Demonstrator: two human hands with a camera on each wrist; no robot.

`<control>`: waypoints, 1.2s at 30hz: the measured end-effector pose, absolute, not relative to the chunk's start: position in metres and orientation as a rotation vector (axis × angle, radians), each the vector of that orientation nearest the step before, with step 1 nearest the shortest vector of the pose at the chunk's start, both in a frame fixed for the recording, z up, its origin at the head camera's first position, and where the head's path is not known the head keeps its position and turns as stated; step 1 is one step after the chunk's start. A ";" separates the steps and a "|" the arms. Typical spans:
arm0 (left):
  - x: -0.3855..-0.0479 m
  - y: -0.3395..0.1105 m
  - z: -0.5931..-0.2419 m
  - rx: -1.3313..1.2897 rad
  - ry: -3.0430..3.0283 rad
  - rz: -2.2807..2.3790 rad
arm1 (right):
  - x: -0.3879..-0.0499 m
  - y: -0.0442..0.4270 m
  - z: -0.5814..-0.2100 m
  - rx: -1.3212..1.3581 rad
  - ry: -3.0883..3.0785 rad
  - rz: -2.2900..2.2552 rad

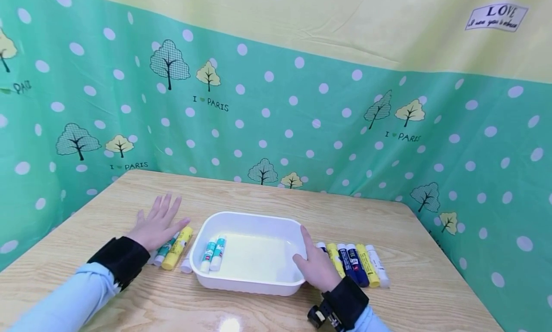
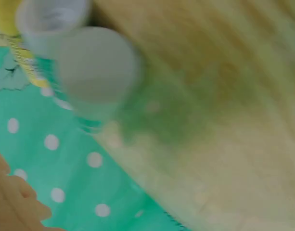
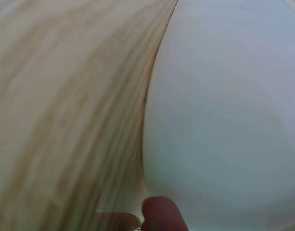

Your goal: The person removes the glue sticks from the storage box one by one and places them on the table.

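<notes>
A white plastic basin (image 1: 247, 287) stands mid-table. Two teal-and-white glue sticks (image 1: 218, 253) lean side by side at its left end. My right hand (image 1: 320, 269) holds the basin's right rim, thumb (image 3: 164, 215) on the basin side and fingers on the outer side. With fingers spread, my left hand (image 1: 157, 225) is over the glue sticks left of the basin; whether it touches them I cannot tell. Among those are a yellow glue stick (image 1: 178, 248) and a teal one (image 1: 165, 249). Blurred glue-stick ends (image 2: 96, 65) show close up in the left wrist view.
To the right of the basin lies a row of several glue sticks, among them a yellow one (image 1: 367, 266), a navy one (image 1: 357, 265) and a white one (image 1: 377, 266). The wooden table (image 1: 431, 284) meets a green-and-yellow curtain (image 1: 302, 111) behind.
</notes>
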State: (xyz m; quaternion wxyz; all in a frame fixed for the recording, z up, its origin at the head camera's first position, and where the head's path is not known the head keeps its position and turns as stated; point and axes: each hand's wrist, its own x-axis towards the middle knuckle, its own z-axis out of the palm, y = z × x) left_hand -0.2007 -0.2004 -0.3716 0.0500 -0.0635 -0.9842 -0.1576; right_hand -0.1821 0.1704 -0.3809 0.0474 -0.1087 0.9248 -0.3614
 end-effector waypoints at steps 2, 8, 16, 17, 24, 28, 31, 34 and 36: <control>-0.200 -0.193 -0.366 -0.227 -2.967 -0.477 | -0.182 0.170 -0.380 -0.336 2.818 -1.106; -0.198 -0.157 -0.344 -0.386 -2.917 -0.478 | -0.182 0.171 -0.380 -0.346 2.837 -1.095; -0.195 -0.109 -0.321 -0.567 -2.852 -0.408 | -0.181 0.171 -0.380 -0.361 2.838 -1.089; -0.194 -0.104 -0.319 -0.588 -2.845 -0.401 | -0.181 0.171 -0.380 -0.365 2.845 -1.082; -0.192 -0.073 -0.300 -0.633 -2.901 -0.354 | -0.182 0.171 -0.380 -0.358 2.856 -1.071; -0.196 -0.064 -0.300 -0.589 -2.983 -0.292 | -0.181 0.170 -0.380 -0.350 2.844 -1.083; -0.199 -0.063 -0.304 -0.543 -3.043 -0.252 | -0.182 0.169 -0.380 -0.353 2.828 -1.096; -0.202 -0.064 -0.309 -0.505 -3.097 -0.209 | -0.182 0.169 -0.381 -0.356 2.820 -1.101; -0.204 -0.065 -0.311 -0.477 -3.143 -0.159 | -0.183 0.169 -0.381 -0.357 2.822 -1.099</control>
